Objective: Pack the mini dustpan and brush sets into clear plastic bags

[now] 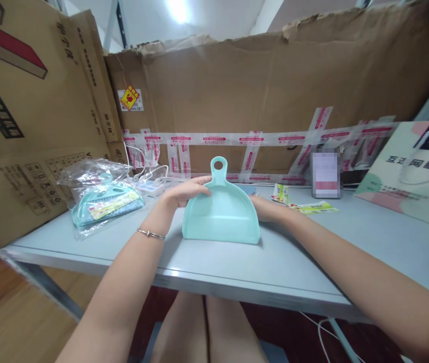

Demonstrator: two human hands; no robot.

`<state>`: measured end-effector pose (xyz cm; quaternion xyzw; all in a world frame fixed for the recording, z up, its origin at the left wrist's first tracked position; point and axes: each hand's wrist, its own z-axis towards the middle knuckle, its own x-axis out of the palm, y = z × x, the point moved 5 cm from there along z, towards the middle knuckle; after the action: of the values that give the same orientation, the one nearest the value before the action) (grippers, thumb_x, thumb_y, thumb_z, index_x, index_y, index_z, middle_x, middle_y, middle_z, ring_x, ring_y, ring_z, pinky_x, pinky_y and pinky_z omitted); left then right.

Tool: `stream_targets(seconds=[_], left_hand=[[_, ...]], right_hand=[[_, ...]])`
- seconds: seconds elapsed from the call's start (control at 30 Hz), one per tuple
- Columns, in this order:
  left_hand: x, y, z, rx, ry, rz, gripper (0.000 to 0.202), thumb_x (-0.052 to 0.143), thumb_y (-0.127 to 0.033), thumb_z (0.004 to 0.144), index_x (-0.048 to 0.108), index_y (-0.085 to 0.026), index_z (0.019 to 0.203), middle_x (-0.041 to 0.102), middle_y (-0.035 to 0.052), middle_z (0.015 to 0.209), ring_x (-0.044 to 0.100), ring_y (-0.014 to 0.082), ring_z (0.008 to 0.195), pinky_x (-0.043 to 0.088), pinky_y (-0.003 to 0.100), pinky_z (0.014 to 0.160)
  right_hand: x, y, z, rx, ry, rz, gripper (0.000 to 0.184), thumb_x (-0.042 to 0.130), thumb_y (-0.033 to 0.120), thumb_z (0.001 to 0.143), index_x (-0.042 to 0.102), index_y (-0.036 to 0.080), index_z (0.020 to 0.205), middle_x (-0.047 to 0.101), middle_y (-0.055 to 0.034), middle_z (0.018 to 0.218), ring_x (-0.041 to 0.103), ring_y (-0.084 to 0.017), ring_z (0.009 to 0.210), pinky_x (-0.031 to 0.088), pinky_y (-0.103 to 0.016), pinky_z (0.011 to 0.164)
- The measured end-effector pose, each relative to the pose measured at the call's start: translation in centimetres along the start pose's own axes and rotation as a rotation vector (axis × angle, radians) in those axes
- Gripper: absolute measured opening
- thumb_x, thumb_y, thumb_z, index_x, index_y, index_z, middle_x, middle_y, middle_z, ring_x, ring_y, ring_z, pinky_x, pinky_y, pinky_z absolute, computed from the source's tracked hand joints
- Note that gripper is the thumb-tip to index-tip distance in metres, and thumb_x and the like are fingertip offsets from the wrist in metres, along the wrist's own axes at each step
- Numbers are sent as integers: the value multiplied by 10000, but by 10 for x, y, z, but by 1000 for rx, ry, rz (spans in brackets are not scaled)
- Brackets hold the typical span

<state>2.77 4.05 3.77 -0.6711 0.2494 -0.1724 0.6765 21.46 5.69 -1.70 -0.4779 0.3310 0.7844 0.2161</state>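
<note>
A small mint-green dustpan (222, 214) stands tilted on its front lip in the middle of the grey table (274, 267), its handle with a round hole pointing up. My left hand (184, 191) rests on the pan's upper left edge with its fingers curled over the rim. Behind the pan's right side is my right hand (265, 206); its fingers are hidden by the pan. A thin bracelet sits on my left wrist.
A clear plastic bag (99, 199) holding a mint-green brush lies at the table's left. Small printed wrappers (305, 205) lie at the right, near a small blurred box (326, 174). A white power strip (149, 187) and cables sit behind. Taped cardboard walls (274, 91) surround the table.
</note>
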Motion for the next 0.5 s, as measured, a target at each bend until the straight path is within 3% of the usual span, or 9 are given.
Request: stream_targets(seconds=[0.17, 0.37, 0.5], left_hand=[[10, 4, 3, -9, 67, 13, 430, 657, -111, 580, 661, -203, 999, 694, 53, 788, 646, 172, 650, 520, 269, 577], [7, 10, 9, 1, 55, 18, 364, 673, -161, 624, 651, -176, 987, 686, 65, 822, 625, 141, 622, 498, 246, 563], [4, 12, 9, -9, 25, 13, 352, 680, -176, 630, 650, -172, 981, 681, 70, 808, 621, 144, 622, 491, 250, 560]], right_hand=[[-3, 1, 0, -12, -8, -94, 184, 530, 142, 709, 672, 240, 773, 708, -32, 782, 617, -223, 662, 401, -296, 596], [-1, 4, 3, -55, -53, -173, 239, 521, 184, 732, 675, 248, 903, 700, -47, 925, 613, -232, 806, 400, -296, 646], [-3, 0, 5, -72, -126, -190, 216, 517, 215, 767, 660, 219, 929, 686, -61, 920, 595, -214, 819, 424, -309, 694]])
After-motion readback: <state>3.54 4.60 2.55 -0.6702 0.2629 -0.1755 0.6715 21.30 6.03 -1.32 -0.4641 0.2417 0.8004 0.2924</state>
